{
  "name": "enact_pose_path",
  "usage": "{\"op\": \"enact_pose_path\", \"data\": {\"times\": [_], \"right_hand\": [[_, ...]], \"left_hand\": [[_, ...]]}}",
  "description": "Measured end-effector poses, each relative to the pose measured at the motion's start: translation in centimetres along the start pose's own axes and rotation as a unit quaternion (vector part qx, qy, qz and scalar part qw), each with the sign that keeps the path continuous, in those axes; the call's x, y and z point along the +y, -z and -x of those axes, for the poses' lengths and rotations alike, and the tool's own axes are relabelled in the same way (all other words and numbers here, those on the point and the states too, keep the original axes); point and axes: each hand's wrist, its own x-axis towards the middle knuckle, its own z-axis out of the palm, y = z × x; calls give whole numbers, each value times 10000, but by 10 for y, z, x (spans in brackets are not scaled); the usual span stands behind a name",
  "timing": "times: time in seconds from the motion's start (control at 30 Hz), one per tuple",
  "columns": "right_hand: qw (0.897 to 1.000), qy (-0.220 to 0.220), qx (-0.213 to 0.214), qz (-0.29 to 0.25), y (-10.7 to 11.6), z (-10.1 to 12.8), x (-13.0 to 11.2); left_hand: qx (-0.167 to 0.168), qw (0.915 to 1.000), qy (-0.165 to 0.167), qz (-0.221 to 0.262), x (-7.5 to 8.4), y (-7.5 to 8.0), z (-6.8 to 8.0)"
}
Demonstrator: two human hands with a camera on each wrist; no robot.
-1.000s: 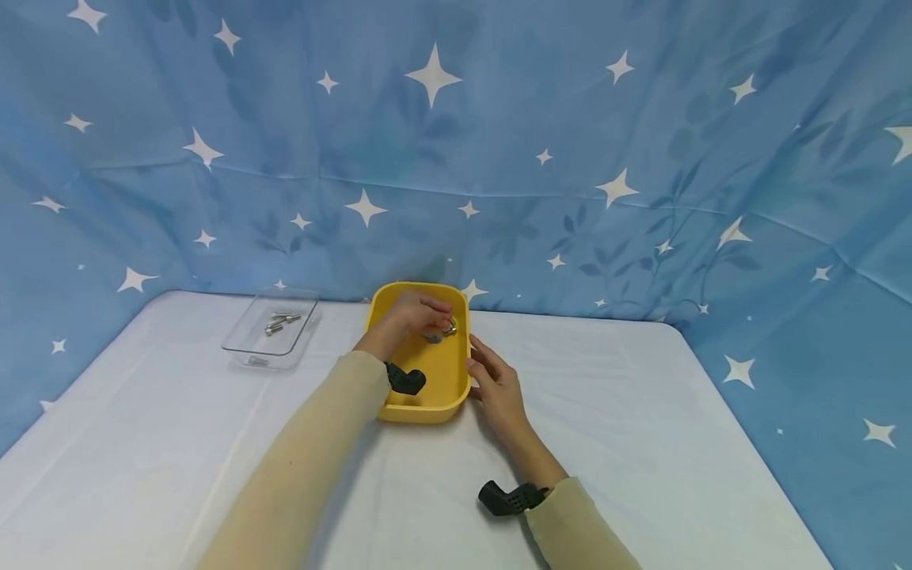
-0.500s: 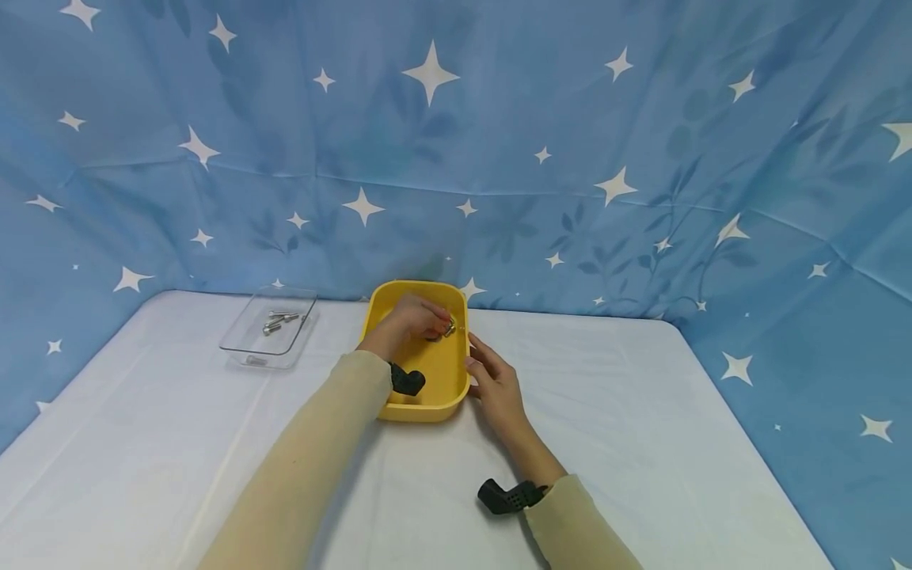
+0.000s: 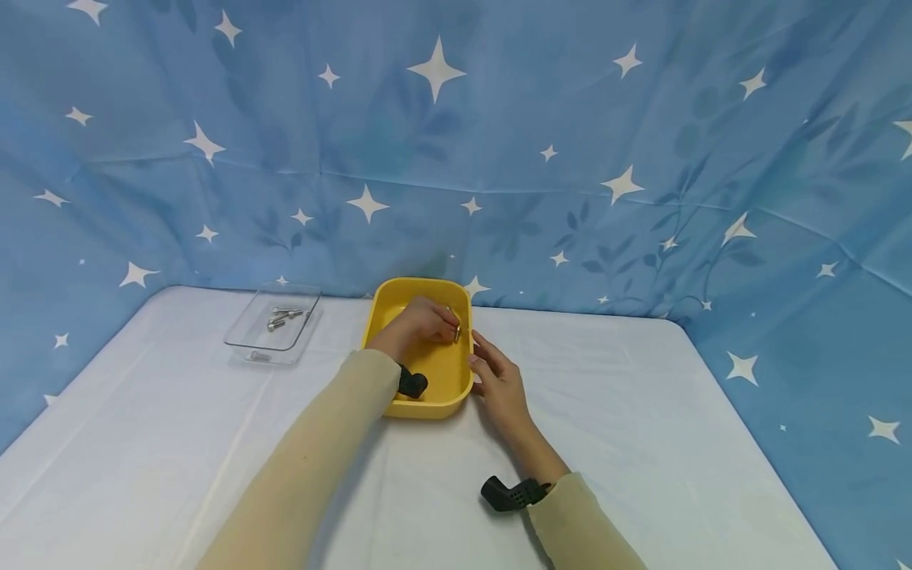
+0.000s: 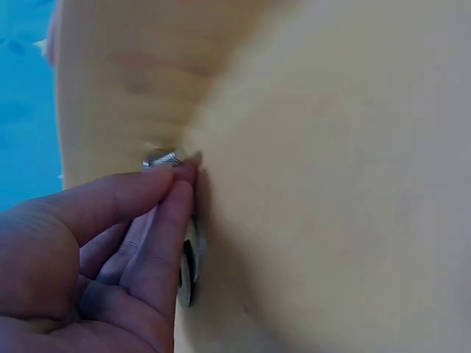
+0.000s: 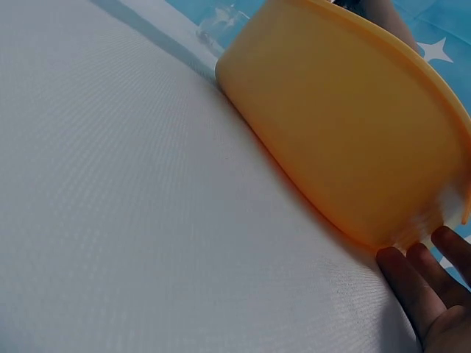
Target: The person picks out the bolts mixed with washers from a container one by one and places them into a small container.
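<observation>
My left hand (image 3: 426,320) reaches into the yellow bin (image 3: 445,384). In the left wrist view, its thumb and forefinger pinch a small silver screw (image 4: 162,158) with a threaded end, close to the bin's wall; the fingers hide most of it. Flat metal washers (image 4: 189,268) show behind those fingers, partly covered. Against the outside of the bin's right wall, my right hand (image 3: 502,388) rests its fingertips. Seen from the right wrist, the fingers (image 5: 412,283) are extended, touching the wall low down near the white cloth.
A clear plastic box (image 3: 274,346) with several silver screws (image 3: 279,318) stands left of the bin. White cloth (image 3: 641,427) covers the table. A blue curtain with white stars (image 3: 437,70) hangs right behind the table's back edge.
The left hand has moved slightly right and lower within the bin, toward its right wall, its fingertips now closed on the screw. The right hand stays at the bin's side.
</observation>
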Motion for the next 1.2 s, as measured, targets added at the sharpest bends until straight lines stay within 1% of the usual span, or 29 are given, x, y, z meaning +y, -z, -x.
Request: {"op": "enact_pose_path", "data": {"times": [0.1, 0.2, 0.37, 0.47, 0.6, 0.77, 0.9, 1.03, 1.1, 1.2], "right_hand": [[10000, -28, 7, 19, 0, 0, 0], [10000, -44, 5, 19, 0, 0, 0], [10000, -33, 1, 15, 0, 0, -1], [10000, -31, 8, 30, -1, 0, -3], [10000, -37, 14, 13, -1, 0, -3], [10000, -58, 42, 34, 0, 1, 0], [10000, -53, 14, 16, -1, 2, 2], [10000, -14, -19, -79, -1, 3, 2], [9999, 16, -34, -99, -1, 2, 2], [10000, 15, -20, -70, 0, 1, 1]], "left_hand": [[58, 10000, -42, -6, 0, -3, 1], [113, 9999, -33, 114, 1, -5, 2], [101, 9996, -8, 254, 4, -5, 5], [100, 9997, -2, 241, 6, -4, 6], [190, 9997, -27, 168, 6, -1, 8], [223, 9997, 47, 84, 5, 2, 10], [180, 9998, 100, -88, 3, 7, 14], [129, 9995, 80, -267, 2, 17, 19], [114, 9997, 36, -235, 3, 23, 22], [187, 9998, 9, -20, 6, 33, 27]]}}
